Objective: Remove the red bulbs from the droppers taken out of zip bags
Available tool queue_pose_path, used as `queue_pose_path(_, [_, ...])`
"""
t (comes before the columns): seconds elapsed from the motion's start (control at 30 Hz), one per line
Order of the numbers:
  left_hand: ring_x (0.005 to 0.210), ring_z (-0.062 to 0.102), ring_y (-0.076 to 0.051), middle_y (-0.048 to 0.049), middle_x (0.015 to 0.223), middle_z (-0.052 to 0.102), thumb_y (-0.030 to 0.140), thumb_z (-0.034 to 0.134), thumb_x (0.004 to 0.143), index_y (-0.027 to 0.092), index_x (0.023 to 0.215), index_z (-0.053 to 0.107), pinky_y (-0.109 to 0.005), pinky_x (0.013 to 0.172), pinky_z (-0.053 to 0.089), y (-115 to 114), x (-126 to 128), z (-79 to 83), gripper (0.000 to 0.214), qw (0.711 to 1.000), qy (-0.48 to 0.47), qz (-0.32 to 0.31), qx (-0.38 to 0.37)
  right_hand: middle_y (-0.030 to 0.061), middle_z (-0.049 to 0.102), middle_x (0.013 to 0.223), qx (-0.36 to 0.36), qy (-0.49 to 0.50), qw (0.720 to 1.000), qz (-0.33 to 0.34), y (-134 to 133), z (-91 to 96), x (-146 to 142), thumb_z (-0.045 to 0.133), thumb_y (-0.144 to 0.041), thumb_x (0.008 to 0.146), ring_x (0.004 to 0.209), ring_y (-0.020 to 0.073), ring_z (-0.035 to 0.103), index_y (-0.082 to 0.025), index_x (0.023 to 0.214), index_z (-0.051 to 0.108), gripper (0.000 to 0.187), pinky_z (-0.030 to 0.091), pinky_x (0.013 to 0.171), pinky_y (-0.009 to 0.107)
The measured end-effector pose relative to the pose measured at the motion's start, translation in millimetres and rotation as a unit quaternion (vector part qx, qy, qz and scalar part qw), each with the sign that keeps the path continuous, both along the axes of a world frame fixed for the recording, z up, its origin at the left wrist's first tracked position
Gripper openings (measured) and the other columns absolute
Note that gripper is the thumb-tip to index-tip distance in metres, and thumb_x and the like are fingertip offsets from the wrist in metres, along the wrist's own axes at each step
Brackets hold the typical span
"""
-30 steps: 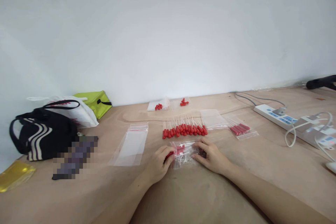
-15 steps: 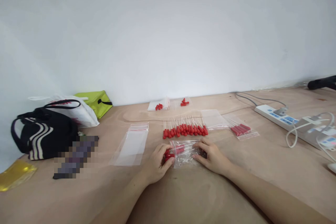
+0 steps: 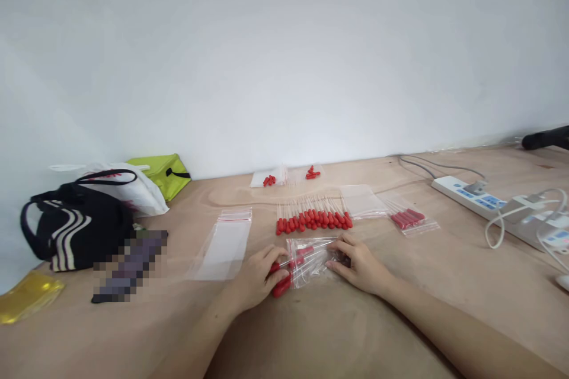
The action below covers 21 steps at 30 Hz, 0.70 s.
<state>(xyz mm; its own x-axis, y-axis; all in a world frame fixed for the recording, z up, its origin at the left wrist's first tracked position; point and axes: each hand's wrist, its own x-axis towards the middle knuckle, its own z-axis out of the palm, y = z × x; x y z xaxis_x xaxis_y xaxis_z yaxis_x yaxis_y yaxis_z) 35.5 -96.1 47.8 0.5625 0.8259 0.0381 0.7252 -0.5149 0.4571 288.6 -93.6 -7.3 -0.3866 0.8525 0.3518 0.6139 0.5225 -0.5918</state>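
A clear zip bag (image 3: 306,275) lies on the table in front of me, its mouth to the left. Several red-headed sticks are partly inside it, and some red heads (image 3: 281,287) poke out of the mouth. My left hand (image 3: 258,272) is closed on a red-headed stick at the opening, thumb and fingers around the red end. With its fingers curled, my right hand (image 3: 360,263) pinches the bag's right end. Just beyond the bag is a row of loose red-headed sticks (image 3: 313,220), pale shafts pointing away.
Flat zip bags (image 3: 222,246) lie left, and another stack (image 3: 362,201) behind right. A filled bag (image 3: 406,219) is beside it. Two bags with short red pieces (image 3: 269,180) sit near the wall. A power strip (image 3: 466,194) with cables stands right, a black bag (image 3: 86,228) left.
My left hand has shifted slightly left, away from the bag's mouth. More of the red heads now show outside the bag. My right hand stays in place.
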Motion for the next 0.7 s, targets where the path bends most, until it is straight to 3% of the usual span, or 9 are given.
queue_pose_path(0.23, [0.089,0.051,-0.02,-0.0057,0.098,0.054,0.027,0.051,0.073,0.021,0.106,0.044,-0.033,0.079,0.041,-8.7,12.4,-4.7,0.034,1.0,-0.007,0.017,-0.009,0.0055,0.051,0.085,0.003,0.002,1.0,-0.004,0.1,0.1,-0.2,0.054,-0.031,0.077,0.076,0.0156,0.05,-0.018,0.096,0.057,0.023,0.043,0.068,0.029])
queue_pose_path(0.33, [0.084,0.052,-0.02,-0.0047,0.093,0.055,0.029,0.045,0.077,0.021,0.111,0.041,-0.032,0.075,0.041,-7.7,10.6,-1.8,0.035,0.997,0.037,0.015,-0.063,0.0054,0.052,0.085,0.0,0.009,1.0,-0.003,0.3,-0.2,0.0,0.055,-0.031,0.077,0.075,0.0153,0.051,-0.018,0.096,0.057,0.023,0.044,0.067,0.029])
queue_pose_path(0.43, [0.094,0.05,-0.021,-0.0056,0.101,0.055,0.029,0.044,0.078,0.022,0.111,0.043,-0.032,0.08,0.038,-8.5,4.7,6.5,0.033,0.991,0.073,0.007,-0.109,0.0057,0.052,0.085,-0.008,0.013,1.0,0.004,0.2,-0.4,0.1,0.055,-0.031,0.077,0.074,0.0147,0.051,-0.018,0.095,0.056,0.023,0.044,0.066,0.028])
queue_pose_path(0.53, [0.095,0.05,-0.022,-0.0058,0.103,0.054,0.028,0.045,0.076,0.021,0.101,0.047,-0.031,0.079,0.037,-11.6,-3.4,15.2,0.026,0.986,0.1,0.027,-0.132,0.0057,0.052,0.085,-0.013,0.012,1.0,0.008,-0.2,0.2,0.1,0.055,-0.03,0.077,0.073,0.0143,0.051,-0.018,0.094,0.056,0.022,0.045,0.065,0.028])
queue_pose_path(0.7, [0.073,0.05,-0.018,-0.0025,0.084,0.053,0.027,0.041,0.074,0.019,0.079,0.046,-0.028,0.063,0.034,-10.3,-22.7,27.1,0.01,0.967,0.185,0.063,-0.166,0.0051,0.052,0.084,-0.01,0.013,1.0,0.006,-0.9,2.4,-0.1,0.054,-0.031,0.077,0.071,0.0138,0.051,-0.018,0.092,0.057,0.02,0.044,0.065,0.028])
